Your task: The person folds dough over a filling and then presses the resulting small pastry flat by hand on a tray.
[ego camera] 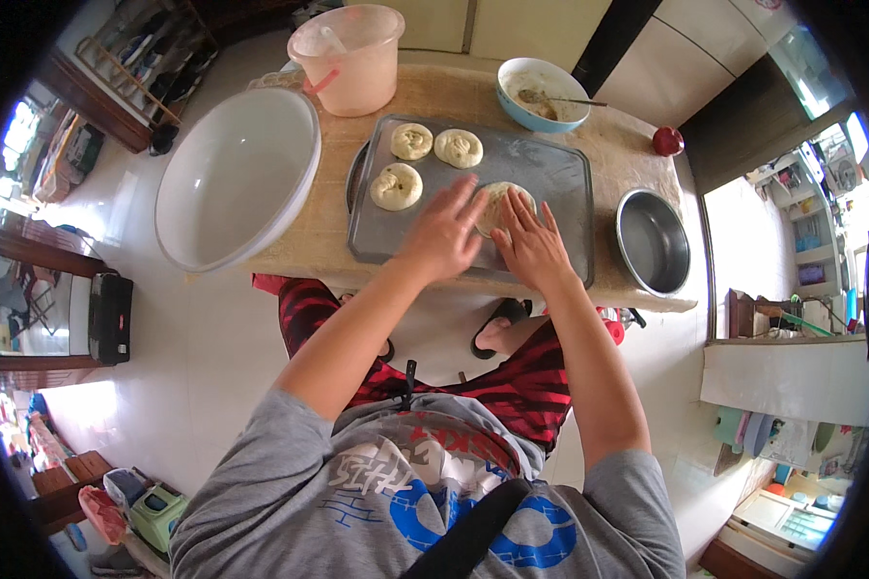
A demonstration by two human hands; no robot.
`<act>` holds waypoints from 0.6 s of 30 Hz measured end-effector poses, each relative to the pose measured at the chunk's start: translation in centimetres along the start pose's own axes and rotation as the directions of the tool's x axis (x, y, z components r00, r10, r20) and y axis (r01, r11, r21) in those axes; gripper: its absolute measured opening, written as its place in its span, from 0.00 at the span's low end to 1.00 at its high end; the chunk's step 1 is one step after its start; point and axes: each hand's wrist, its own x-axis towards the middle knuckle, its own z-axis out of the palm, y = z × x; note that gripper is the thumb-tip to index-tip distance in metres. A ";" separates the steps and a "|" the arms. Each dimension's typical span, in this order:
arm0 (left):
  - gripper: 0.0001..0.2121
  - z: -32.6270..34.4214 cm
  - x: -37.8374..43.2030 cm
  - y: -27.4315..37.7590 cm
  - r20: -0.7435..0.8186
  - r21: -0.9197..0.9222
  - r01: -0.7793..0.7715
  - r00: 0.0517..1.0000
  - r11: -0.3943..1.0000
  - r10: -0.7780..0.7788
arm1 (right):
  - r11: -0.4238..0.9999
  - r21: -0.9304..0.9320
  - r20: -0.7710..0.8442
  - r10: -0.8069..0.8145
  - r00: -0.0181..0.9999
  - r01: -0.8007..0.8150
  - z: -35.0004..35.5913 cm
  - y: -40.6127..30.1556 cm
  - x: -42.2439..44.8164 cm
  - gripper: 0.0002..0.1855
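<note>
A flattened round of dough (493, 205) lies on the grey metal baking tray (442, 244). My right hand (534, 244) rests flat over the right part of this round, fingers stretched out. Beside its left edge is my left hand (443, 230), slightly blurred, palm down with fingers extended; I cannot tell whether it touches the dough. Three coiled dough buns occupy the left side of the same tray: one at the back left (411, 142), another to its right (458, 148), and a third in front (396, 187). Neither hand grips anything.
Left of the tray stands a large white basin (235, 181), with a pinkish plastic bucket (362, 72) behind. A blue bowl (543, 124) holds filling residue and a spoon (576, 101). At right are a red round object (668, 141) and a deep metal pan (653, 242) near the table edge.
</note>
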 end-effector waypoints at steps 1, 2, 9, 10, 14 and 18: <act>0.32 -0.8 -0.1 -1.3 -0.124 -0.022 0.011 0.992 1.000 -0.014 | 0.999 -0.026 0.015 0.028 1.000 -0.027 -0.2 -0.3 0.0 0.36; 0.32 -1.6 -0.3 -2.6 -0.150 -0.046 0.160 0.975 0.986 -0.165 | 0.999 -0.039 0.030 0.032 0.999 -0.031 -0.3 -0.7 -0.2 0.36; 0.32 -4.2 -0.1 -10.8 -0.030 -0.297 0.414 0.897 0.861 -0.441 | 0.891 0.453 -0.201 0.068 0.977 0.031 -0.1 -4.9 5.3 0.28; 0.32 -4.3 0.2 -11.3 -0.002 -0.299 0.408 0.904 0.863 -0.428 | 0.768 0.639 -0.101 0.134 0.986 -0.039 0.5 -5.8 6.9 0.27; 0.32 -4.7 1.1 -12.0 0.167 -0.279 0.431 0.902 0.858 -0.398 | 0.624 0.755 0.040 0.264 0.964 -0.202 2.5 -8.3 11.6 0.28; 0.32 -4.8 1.6 -12.0 0.229 -0.209 0.520 0.850 0.829 -0.475 | 0.512 0.837 0.071 0.251 0.965 -0.195 3.3 -9.0 12.9 0.28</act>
